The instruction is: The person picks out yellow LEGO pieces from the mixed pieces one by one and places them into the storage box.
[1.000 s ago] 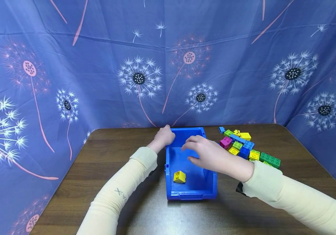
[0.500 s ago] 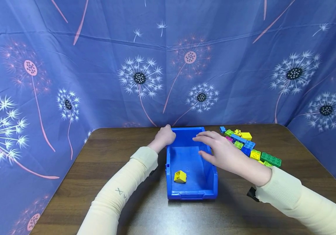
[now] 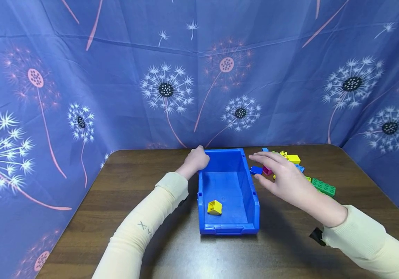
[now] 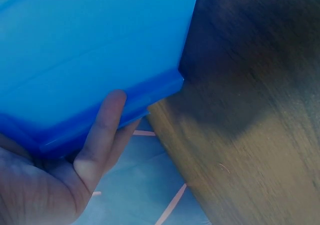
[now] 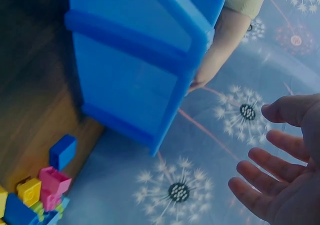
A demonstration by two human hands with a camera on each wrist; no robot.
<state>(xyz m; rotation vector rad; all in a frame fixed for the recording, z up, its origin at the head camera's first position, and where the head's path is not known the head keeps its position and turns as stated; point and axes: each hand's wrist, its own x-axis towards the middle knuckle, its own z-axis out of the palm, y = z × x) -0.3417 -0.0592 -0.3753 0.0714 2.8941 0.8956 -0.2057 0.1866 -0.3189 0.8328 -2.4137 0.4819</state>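
One blue brick (image 3: pixel 256 170) lies on the table (image 3: pixel 133 170) between the blue bin (image 3: pixel 230 229) and the brick pile (image 5: pixel 30 191), nearer your right hand (image 3: pixel 284 176), whose parted fingers hold nothing, while your left hand (image 3: pixel 195 159) grips the bin's far left corner.

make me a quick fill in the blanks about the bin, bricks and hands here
The small plastic brick inside the rectangular blue plastic bin is coloured ____.
The person's left hand grips the bin, and the number of bricks held by the right hand is ____.
On the brown wooden table, the multicoloured plastic bricks lie in a cluster to the bin's ____ in the head view.
The long studded brick at that cluster's right end is coloured ____.

Missing words: yellow; zero; right; green.
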